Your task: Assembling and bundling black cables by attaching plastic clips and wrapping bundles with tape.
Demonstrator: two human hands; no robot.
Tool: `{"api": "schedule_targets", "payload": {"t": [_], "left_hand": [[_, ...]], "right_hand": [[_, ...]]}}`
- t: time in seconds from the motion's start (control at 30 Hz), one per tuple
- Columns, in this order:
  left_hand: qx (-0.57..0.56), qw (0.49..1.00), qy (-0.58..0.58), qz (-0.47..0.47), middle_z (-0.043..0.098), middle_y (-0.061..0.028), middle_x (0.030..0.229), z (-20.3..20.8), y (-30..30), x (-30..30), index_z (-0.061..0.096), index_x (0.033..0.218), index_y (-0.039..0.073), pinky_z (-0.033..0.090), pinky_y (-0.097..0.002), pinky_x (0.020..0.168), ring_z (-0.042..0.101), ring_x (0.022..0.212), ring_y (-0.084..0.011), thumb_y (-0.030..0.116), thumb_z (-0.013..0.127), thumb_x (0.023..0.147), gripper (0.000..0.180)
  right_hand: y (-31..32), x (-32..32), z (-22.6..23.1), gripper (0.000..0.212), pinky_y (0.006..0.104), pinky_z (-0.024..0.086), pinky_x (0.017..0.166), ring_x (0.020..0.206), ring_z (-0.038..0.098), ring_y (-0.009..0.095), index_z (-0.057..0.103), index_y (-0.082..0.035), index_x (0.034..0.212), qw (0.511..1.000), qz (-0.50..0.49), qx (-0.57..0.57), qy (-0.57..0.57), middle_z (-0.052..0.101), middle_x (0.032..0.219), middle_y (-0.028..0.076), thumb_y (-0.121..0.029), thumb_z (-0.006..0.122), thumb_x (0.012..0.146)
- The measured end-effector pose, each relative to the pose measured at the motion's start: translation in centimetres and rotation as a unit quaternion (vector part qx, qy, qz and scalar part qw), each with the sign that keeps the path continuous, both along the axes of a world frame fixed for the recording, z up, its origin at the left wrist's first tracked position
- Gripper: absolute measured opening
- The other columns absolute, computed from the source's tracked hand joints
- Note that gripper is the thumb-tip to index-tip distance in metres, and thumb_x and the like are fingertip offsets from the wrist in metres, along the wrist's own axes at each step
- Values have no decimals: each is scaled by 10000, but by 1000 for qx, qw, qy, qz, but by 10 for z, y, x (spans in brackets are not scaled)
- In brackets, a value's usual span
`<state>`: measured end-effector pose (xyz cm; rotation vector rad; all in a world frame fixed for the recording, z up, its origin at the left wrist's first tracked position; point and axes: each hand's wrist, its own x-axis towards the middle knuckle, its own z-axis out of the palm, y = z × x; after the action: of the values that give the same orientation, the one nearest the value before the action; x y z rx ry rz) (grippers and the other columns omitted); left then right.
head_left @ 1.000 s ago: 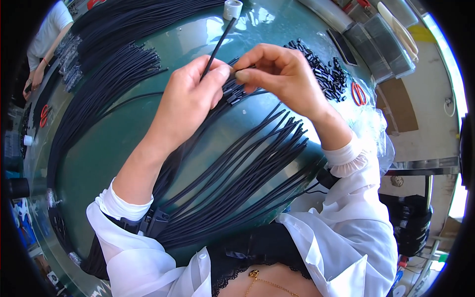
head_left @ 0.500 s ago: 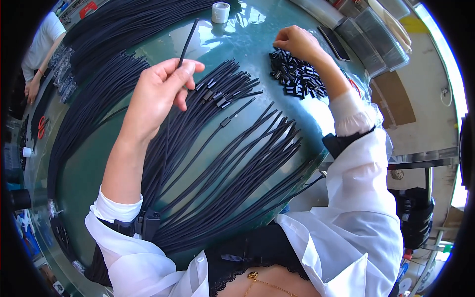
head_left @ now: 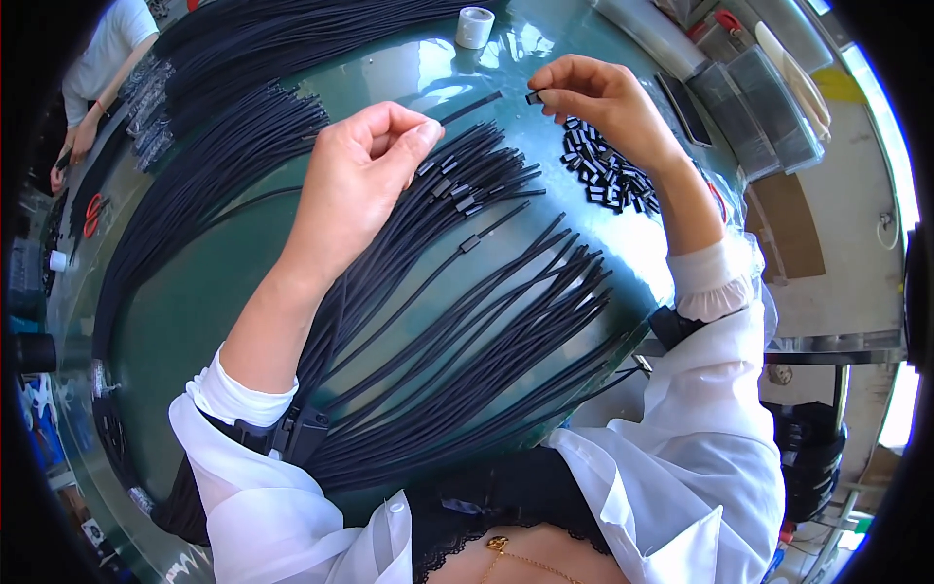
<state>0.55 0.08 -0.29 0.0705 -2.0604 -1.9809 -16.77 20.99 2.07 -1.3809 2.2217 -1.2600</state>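
Cord: black and thin, at 12 o'clock; leans toward 2 o'clock, free end apart from the small sleeve.
Left hand: between 10 and 11 o'clock; pinches the cord, thumb and index finger pressed together, other fingers curled inward; cannot tell how the cord runs inside the fist.
Left forearm: rises from 8 o'clock, back of the hand turned up.
Right hand: at 1 o'clock; pinches the small black sleeve between thumb and fingertips, gap no wider than the piece itself.
Right forearm: comes in from 3 o'clock, slants toward 12, wrist bent so the fingertips face 9.
Sleeve pile: between 1 and 2 o'clock, heaped just below the right hand.
Sleeved bundle: fans out toward 12 o'clock, black pieces around several cords near the tips.
Bare bundle: spreads toward 3 o'clock across the green table.
White roll: upright at 12 o'clock, beyond the cord.
Red-handled scissors: at 9 o'clock, near the rim.
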Motion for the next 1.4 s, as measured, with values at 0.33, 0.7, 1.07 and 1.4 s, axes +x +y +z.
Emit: {"api": "schedule_targets", "payload": {"t": [0.33,0.7,1.07,1.4], "left_hand": [[-47,999,18,-8,495,65,635,6,9,2,599,809,-20,323,-179,520,394,586,2,131,596,888,170],[-39,999,20,-1,499,64,638,4,10,2,596,820,-16,317,-175,515,390,584,5,125,582,894,161],[-32,999,11,-31,499,58,628,10,20,8,584,799,-6,330,-178,510,402,571,-3,134,574,900,173],[-415,908,-61,-18,605,-121,879,1,-13,17,575,981,-16,458,-300,694,570,750,-195,300,621,858,343]], "right_hand": [[-3,34,14,191,230,506,740,762,610,114,624,-29,1024,992,62,-77,-83,622,862,55,-169,597,895],[-9,48,12,226,287,548,765,844,668,178,597,-18,1068,988,-52,-92,-116,662,955,117,-168,585,900],[-28,83,-4,179,233,523,706,739,636,128,629,-10,1005,978,-26,-72,-193,664,909,94,-149,568,909],[-9,34,-14,257,243,502,683,703,603,110,633,-2,1028,993,-5,24,-111,651,829,60,-219,537,927]]}}
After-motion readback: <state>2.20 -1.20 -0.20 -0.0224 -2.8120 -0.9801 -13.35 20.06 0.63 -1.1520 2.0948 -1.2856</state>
